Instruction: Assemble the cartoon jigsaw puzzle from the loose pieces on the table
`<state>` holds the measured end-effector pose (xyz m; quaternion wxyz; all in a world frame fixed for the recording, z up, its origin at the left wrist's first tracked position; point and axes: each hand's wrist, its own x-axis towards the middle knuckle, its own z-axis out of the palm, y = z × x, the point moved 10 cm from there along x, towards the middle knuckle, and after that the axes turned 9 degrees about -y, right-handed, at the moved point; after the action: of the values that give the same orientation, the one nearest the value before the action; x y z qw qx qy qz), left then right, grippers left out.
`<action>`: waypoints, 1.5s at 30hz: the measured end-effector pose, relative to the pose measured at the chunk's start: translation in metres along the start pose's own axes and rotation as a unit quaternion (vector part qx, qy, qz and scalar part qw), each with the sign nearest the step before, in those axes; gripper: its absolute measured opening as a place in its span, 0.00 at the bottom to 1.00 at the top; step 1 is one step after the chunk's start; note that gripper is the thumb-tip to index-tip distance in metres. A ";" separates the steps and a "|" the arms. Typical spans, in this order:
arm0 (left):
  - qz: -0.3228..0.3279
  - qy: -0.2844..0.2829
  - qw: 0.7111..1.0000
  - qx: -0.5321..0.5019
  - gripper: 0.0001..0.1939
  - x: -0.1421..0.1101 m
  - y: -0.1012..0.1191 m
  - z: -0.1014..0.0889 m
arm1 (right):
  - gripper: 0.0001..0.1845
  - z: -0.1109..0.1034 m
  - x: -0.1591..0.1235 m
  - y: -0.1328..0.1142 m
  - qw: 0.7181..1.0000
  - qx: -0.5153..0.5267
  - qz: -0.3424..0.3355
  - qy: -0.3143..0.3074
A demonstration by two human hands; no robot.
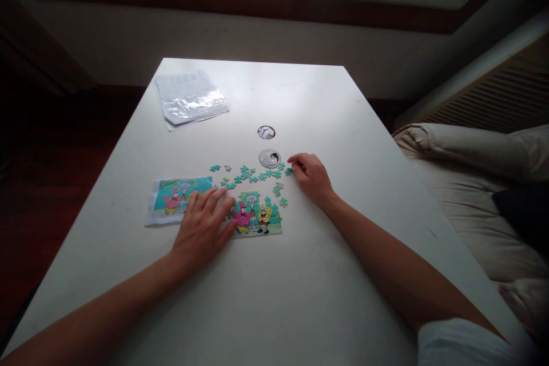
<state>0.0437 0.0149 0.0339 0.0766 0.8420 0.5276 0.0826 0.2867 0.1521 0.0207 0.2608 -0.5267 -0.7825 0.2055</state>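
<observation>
My left hand point(206, 220) lies flat with its fingers spread, covering the right part of a picture sheet in a clear sleeve point(165, 214) and the left edge of a partly joined jigsaw puzzle point(257, 222). The joined part shows cartoon figures, pink, pale and yellow, on a green ground, with a jagged top edge. Loose green puzzle pieces point(254, 179) are scattered just above it. My right hand point(312, 177) rests on the table at their right end, fingers bent and slightly apart. Its fingertips are beside a dark green puzzle piece point(289, 171); contact is unclear.
Beyond the pieces, a round metal grommet point(269, 158) and an open round hole point(266, 132) are set in the white table point(300, 108). Papers in a clear plastic sleeve point(191, 97) lie at the far left. A cushioned seat point(454, 183) stands along the right side.
</observation>
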 end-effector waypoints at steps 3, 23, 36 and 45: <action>0.002 0.003 1.000 -0.005 0.19 0.000 0.000 0.001 | 0.12 -0.001 0.000 0.004 1.000 0.005 0.015 0.009; 0.242 -0.068 0.965 -0.075 0.19 -0.009 0.050 0.011 | 0.12 0.002 -0.001 0.007 1.000 0.006 0.016 0.009; 0.226 -0.076 0.969 -0.064 0.21 -0.008 0.046 0.015 | 0.09 0.003 0.000 0.001 1.000 -0.014 0.001 -0.002; 0.258 -0.010 0.964 -0.058 0.16 -0.014 0.053 -0.001 | 0.08 0.003 0.000 -0.002 1.000 -0.020 -0.006 -0.007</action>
<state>0.0837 -0.0207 0.0453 0.1071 0.9445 0.2856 0.1219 0.2837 0.1518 0.0197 0.2459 -0.5258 -0.7912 0.1925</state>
